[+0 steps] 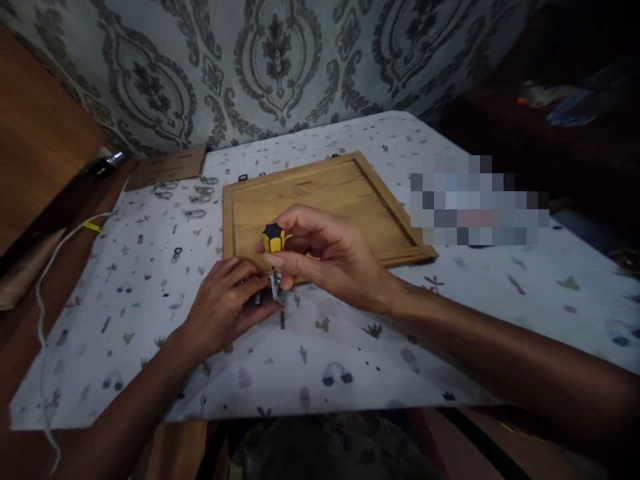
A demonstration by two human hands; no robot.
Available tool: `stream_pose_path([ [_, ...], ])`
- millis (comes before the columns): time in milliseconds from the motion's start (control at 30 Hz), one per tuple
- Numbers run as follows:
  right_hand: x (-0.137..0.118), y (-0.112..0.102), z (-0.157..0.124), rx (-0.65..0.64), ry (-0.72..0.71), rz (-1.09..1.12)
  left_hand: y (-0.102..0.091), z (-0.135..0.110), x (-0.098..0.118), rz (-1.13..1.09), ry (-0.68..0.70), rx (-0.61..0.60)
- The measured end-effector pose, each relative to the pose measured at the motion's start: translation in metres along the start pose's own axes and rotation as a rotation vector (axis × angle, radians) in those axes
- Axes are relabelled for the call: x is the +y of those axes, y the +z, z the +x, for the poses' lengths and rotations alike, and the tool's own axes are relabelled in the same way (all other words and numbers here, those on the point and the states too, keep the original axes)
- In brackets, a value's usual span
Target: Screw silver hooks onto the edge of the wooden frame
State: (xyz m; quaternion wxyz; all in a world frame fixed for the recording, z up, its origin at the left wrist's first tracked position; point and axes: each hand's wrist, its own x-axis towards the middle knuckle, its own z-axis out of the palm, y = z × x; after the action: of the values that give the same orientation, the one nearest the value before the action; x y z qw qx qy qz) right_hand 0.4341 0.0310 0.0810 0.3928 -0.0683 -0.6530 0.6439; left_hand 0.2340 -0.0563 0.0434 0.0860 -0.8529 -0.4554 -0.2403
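My right hand (330,257) grips a screwdriver (273,240) by its short yellow and black handle, which stands nearly upright. Its lower end meets a small shiny metal fitting (276,288), whose exact kind I cannot make out. The fingers of my left hand (225,297) are closed around that fitting from the left, just above the tablecloth. Behind both hands lies a framed wooden panel (305,190), partly covered by my right hand. The screwdriver's tip is hidden.
Several metal hardware pieces (195,214) lie left of the panel, near a flat piece of cardboard (167,168). A pale cable (40,300) runs along the left edge of the patterned tablecloth (390,363). A blurred-out patch (470,207) covers something at right.
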Motion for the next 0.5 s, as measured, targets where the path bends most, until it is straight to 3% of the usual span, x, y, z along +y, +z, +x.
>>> stream_pose_path([
  [233, 0.0016, -0.0002, -0.0029, -0.017, -0.004, -0.050, -0.0002, 0.0001, -0.0008, -0.032, -0.013, -0.033],
  [500, 0.0024, 0.0026, 0.0027, -0.013, -0.022, 0.037, 0.0001, -0.0005, -0.0009, -0.023, -0.015, -0.024],
])
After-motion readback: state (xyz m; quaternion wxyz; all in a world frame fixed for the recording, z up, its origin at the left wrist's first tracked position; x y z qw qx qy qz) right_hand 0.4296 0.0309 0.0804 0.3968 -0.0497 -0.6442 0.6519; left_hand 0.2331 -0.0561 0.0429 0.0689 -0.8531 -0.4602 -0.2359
